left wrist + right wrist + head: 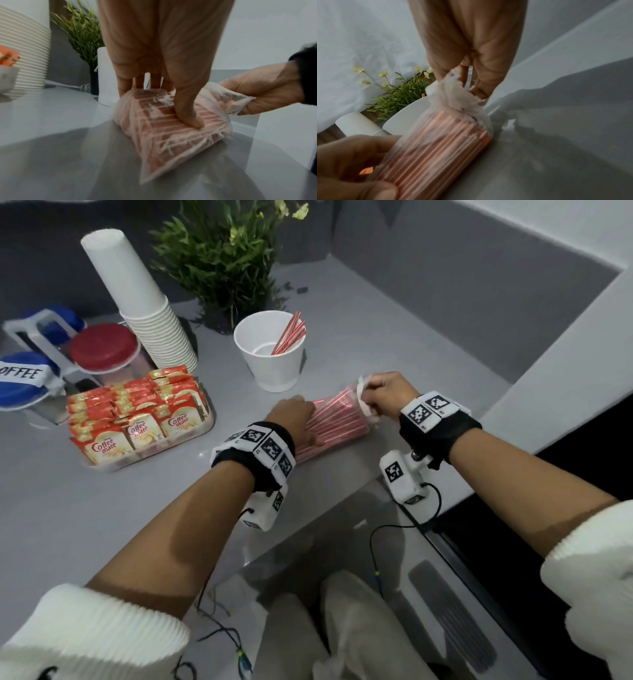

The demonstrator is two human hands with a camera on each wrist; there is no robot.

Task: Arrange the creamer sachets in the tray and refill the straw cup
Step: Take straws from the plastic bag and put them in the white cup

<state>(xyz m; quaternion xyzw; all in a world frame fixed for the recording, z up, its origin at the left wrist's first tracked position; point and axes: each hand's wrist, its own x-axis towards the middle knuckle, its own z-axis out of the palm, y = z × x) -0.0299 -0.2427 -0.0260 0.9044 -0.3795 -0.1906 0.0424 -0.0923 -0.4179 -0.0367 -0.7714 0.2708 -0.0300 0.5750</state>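
Note:
A clear plastic bag of red-striped straws lies on the grey counter. My left hand grips the bag's middle, thumb on top and fingers round its far side. My right hand pinches the bunched open end of the bag. Just behind stands the white straw cup with a few straws leaning in it. At the left, the clear tray holds rows of upright red creamer sachets.
A tall stack of white paper cups leans behind the tray. Jars with red and blue lids sit at the far left. A potted green plant stands behind the straw cup. The counter edge runs just below my wrists.

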